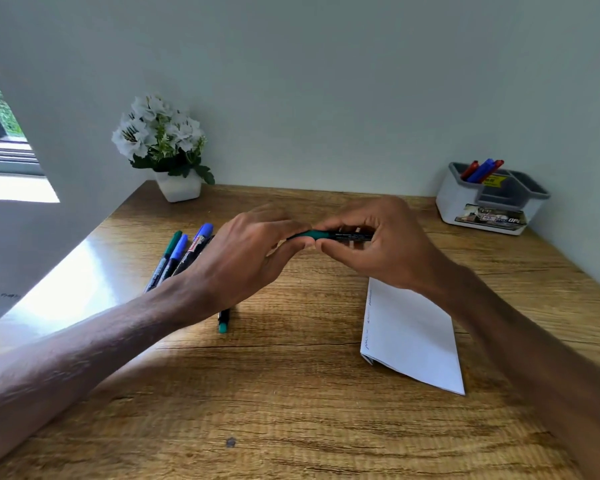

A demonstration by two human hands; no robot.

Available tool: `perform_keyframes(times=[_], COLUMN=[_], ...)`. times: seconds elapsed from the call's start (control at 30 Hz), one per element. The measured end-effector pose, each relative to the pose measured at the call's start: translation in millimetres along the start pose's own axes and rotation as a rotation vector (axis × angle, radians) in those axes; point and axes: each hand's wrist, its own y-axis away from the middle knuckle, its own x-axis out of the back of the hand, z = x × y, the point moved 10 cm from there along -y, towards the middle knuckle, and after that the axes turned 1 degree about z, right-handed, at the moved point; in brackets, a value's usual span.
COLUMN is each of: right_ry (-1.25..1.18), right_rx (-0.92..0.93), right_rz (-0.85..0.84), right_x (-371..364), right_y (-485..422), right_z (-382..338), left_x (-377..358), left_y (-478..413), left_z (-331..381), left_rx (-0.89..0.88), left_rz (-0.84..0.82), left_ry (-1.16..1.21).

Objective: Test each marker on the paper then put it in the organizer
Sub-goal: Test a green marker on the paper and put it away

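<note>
Both hands are meeting above the middle of the table (291,393), holding one marker (326,234) level between them, off the wood. The left hand (246,251) is coming in from eight o'clock. Its fingers (291,225) are curling tight, and fingertips and thumb are pinching the marker's green end. The right hand (378,247) is reaching in from four o'clock and wrapping the black barrel. Its fingers are bending over the top and its thumb (329,245) is pressing up from below, so there is almost no gap in that grip. The two sets of fingertips are nearly touching where green meets black. Whether the cap is seated or parting, I cannot tell.

At ten o'clock from the hands, a pile (177,254) of loose markers is lying on the table, with green and blue caps pointing toward the wall, partly under the left wrist. A stray marker (223,322) with a teal tip is poking out from beneath the left forearm at seven o'clock.

The paper (413,337) is sitting folded at five o'clock, flat on the table, with faint scribbles running along its left edge and the right wrist hanging over its far corner.

The organizer (454,199) is standing well apart at two o'clock, near the wall, and red and blue markers (482,169) are leaning in its back-left compartment. A flowerpot (179,187) with white blooms is sitting in the corner at eleven o'clock.
</note>
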Motion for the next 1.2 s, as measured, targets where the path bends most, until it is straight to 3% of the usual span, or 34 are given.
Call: perform_keyframes(times=[0.17,0.7,0.83,0.93,1.0,1.13,1.2], right_ry=[0.171,0.422,0.457,0.239,-0.067,-0.643,-0.806], right_rx=[0.107,0.106,-0.087,-0.206,-0.322,-0.471,-0.525], right_rz=[-0.046,-0.108,-0.147,-0.118,-0.052,0.028,0.018], right_x=[-7,-14,-6,14,24,25,24], right_y=[-1,2,4,8,7,15,27], right_z=[-5,1,17,34,45,52,55], left_x=[1,-1,-9,-13,-12,-17,-22], left_y=[1,3,4,3,3,4,5], left_z=[2,2,2,-10,-14,-5,3], left_rx=[-0.043,-0.102,-0.037,0.083,0.112,0.082,0.056], left_rz=[0.010,-0.033,-0.103,-0.143,-0.129,-0.140,-0.159], left_ry=[-0.051,-0.183,-0.285,-0.249,-0.241,-0.182,-0.101])
